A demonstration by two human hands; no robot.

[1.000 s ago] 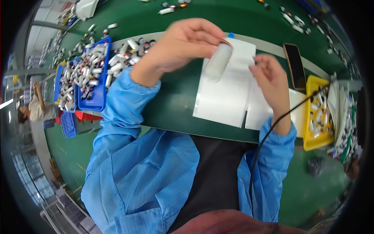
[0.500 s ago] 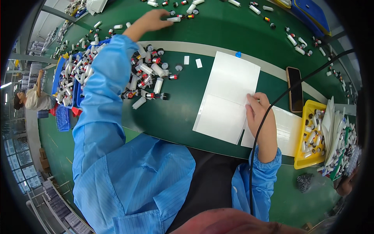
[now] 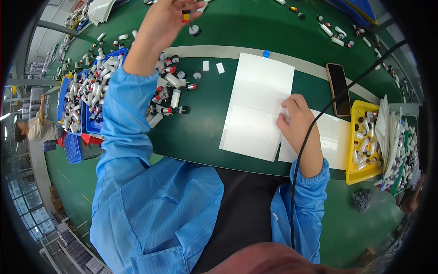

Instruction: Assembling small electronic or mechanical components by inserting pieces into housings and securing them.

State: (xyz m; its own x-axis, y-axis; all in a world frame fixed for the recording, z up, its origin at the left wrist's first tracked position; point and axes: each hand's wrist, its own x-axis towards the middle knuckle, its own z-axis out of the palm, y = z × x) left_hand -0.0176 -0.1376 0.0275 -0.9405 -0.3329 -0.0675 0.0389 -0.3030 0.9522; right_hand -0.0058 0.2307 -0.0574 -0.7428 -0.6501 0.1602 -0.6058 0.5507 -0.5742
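Near the far edge at upper left is my left hand, its fingers bent and partly blurred. A small red, yellow and black cylindrical piece is held at the fingers, and a clear-grey disc shows just below it. My right hand rests at the right edge of a creased white sheet. Its fingers are curled over the paper, with a gap between thumb and forefinger and nothing between them. A second glossy white sheet lies partly under that hand.
Loose white, red and black cylinders lie beside my left forearm, near blue bins full of them. Two small white slips, a phone and a yellow tray stand on the green table. A black cable crosses on the right.
My left hand has lifted from the scattered parts and drawn back, now with a red, yellow and black piece at its fingers. The view has shifted slightly. My right hand stays by the sheet.
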